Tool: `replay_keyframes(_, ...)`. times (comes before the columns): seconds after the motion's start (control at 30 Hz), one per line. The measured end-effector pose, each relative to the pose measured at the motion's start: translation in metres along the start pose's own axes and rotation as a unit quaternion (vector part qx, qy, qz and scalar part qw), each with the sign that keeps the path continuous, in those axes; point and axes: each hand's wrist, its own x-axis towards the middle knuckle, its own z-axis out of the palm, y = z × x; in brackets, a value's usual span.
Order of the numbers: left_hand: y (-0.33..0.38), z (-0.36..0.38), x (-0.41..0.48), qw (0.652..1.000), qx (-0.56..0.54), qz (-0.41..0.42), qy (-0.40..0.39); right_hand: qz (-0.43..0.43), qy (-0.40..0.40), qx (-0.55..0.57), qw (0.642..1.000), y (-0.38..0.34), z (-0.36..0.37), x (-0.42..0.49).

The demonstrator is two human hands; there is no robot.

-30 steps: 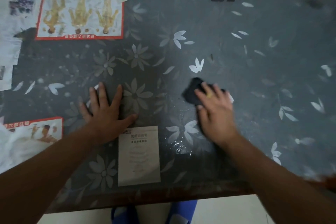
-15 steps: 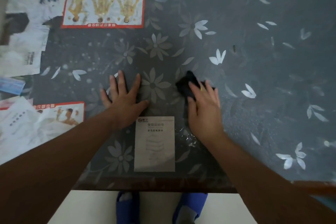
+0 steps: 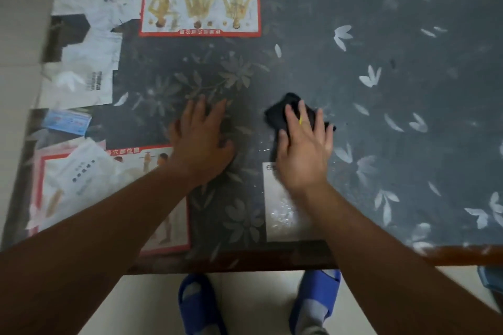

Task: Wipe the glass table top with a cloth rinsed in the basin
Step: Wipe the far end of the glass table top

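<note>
Our right hand (image 3: 304, 152) lies flat on the dark cloth (image 3: 276, 117), fingers straight and close together, pressing down on it and not gripping it. The cloth is bunched under the fingertips and sticks out past them on the far side and to the right. Our left hand (image 3: 201, 141) rests just beside it, palm down and fingers spread on the glass, holding nothing; it looks to us like a brace for the wiping stroke.

Both hands sit near the front of the counter (image 3: 408, 84). Just behind the right wrist, wet specks glisten over a pale leaflet (image 3: 283, 215), which seems to lie under the glass, as does a red-bordered chart (image 3: 200, 0) at the far left. Blue slippers (image 3: 196, 304) show below the front edge. The basin is not in view.

We see three risks. Because the cloth is only pinned by a flat palm, a quick stroke could slide the hand off it. Bunched as it is, it may smear rather than clean. And water pushed toward the edge could creep under the glass and soak the papers.
</note>
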Motion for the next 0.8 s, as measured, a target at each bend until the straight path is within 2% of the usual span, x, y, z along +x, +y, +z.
replay_keyframes(0.1,-0.040,-0.016,-0.001,0.996,0.076,-0.031,-0.032,-0.011,-0.024,-0.034,0.999,-0.018,0.011,0.014)
replay_keyframes(0.23,-0.062,-0.017,0.001,0.990,0.103,-0.051,-0.081,-0.157,-0.075,-0.117,0.978,-0.020,0.014,-0.007)
replay_keyframes(0.27,-0.063,-0.016,0.001,0.991,0.096,-0.053,-0.083,-0.150,-0.079,-0.122,0.978,-0.020,0.013,0.003)
replay_keyframes(0.37,-0.065,-0.014,0.002,0.992,0.089,-0.052,-0.078,-0.052,-0.064,-0.114,0.990,-0.036,0.017,0.045)
replay_keyframes(0.43,-0.069,-0.016,0.004,0.991,0.095,-0.049,-0.086,-0.044,-0.048,-0.117,0.991,-0.052,0.025,0.048)
replay_keyframes(0.57,-0.072,-0.019,0.005,0.988,0.093,-0.045,-0.115,-0.175,-0.072,-0.116,0.975,-0.047,0.026,0.012)
replay_keyframes(0.63,-0.074,-0.017,0.006,0.988,0.083,-0.045,-0.118,-0.156,-0.087,-0.116,0.977,-0.040,0.020,0.025)
replay_keyframes(0.73,-0.078,-0.015,0.007,0.989,0.067,-0.045,-0.121,-0.047,-0.061,-0.115,0.990,-0.057,0.026,0.071)
replay_keyframes(0.8,-0.079,-0.014,0.009,0.989,0.059,-0.041,-0.129,-0.040,-0.052,-0.122,0.990,-0.079,0.035,0.086)
